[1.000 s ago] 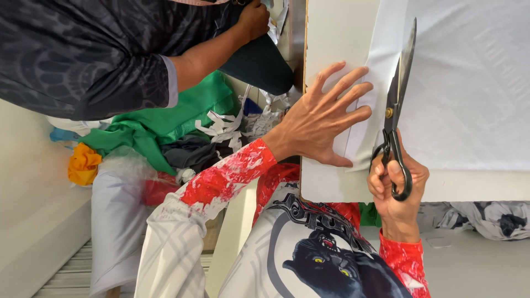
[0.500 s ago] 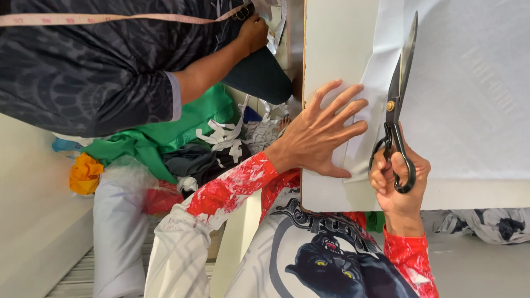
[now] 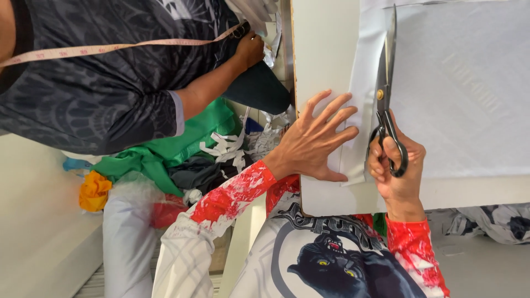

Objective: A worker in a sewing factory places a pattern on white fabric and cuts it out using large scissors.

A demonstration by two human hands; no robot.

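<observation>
While the left hand (image 3: 314, 140) lies flat on the white fabric (image 3: 464, 94) with its fingers spread wide, the right hand (image 3: 398, 171) grips the scissors (image 3: 385, 102) by the black handles, thumb and fingers curled tight through the loops. The long blades point away from the person along the fabric and look nearly closed, running beside a narrow strip (image 3: 359, 110) at the fabric's edge. The fingertips of the left hand press on that strip, just beside the blades. The fabric is spread over a pale table (image 3: 323, 49), covering most of it, with a bare band of tabletop left under the palm. Both sleeves are red and white, and the shirt below carries a black panther print.

Across the table's far side stands another person in a dark patterned shirt (image 3: 105, 83), a tape measure (image 3: 110, 49) draped over the shoulder. That person's hand (image 3: 249, 49) is closed on something pale at the table's corner; I cannot tell what. Between the two people lies a heap of cloth scraps (image 3: 182, 154), green, dark and white, with an orange piece (image 3: 94, 190) off to one side.
</observation>
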